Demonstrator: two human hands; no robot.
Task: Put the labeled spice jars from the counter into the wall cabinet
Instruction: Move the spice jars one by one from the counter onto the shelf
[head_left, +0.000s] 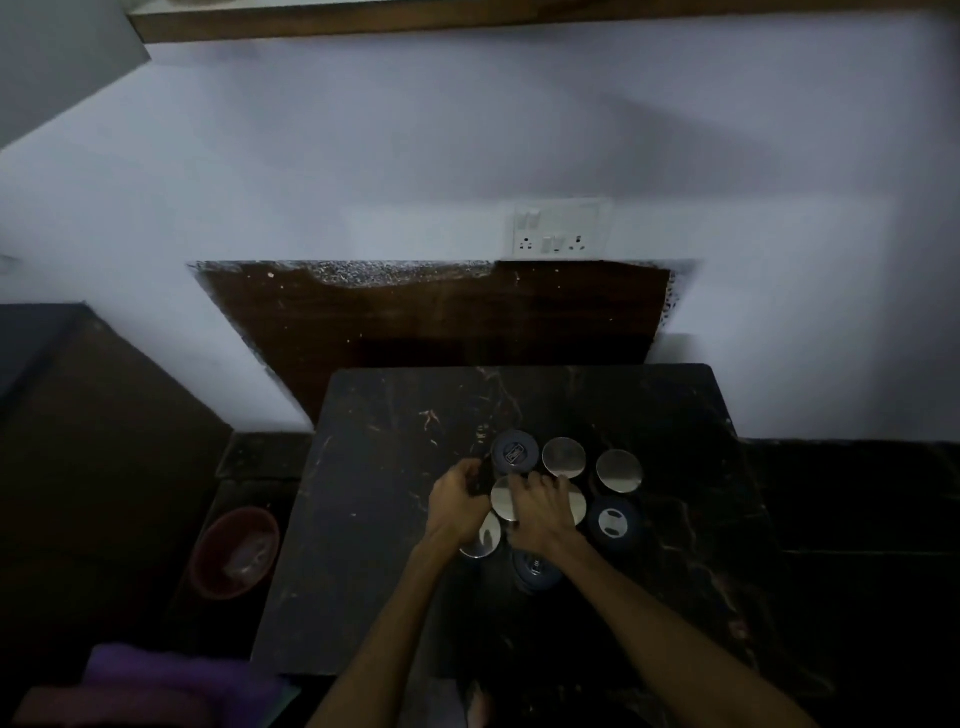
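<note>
Both hands are down among a cluster of round spice jars near the middle of the dark marble counter (395, 519), a little toward its far edge. The left hand (457, 501) curls its fingers against the side of the shiny steel-lidded jar (503, 500); the right hand (540, 512) lies over that lid, fingers bent across it. Whether either grip is closed, I cannot tell. The dark blue-lidded jar (514, 453) stands just behind, touching. A red plastic bowl (235, 552) sits off the counter's left edge.

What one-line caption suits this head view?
Both hands reach among lidded spice jars clustered on a dark counter.
</note>
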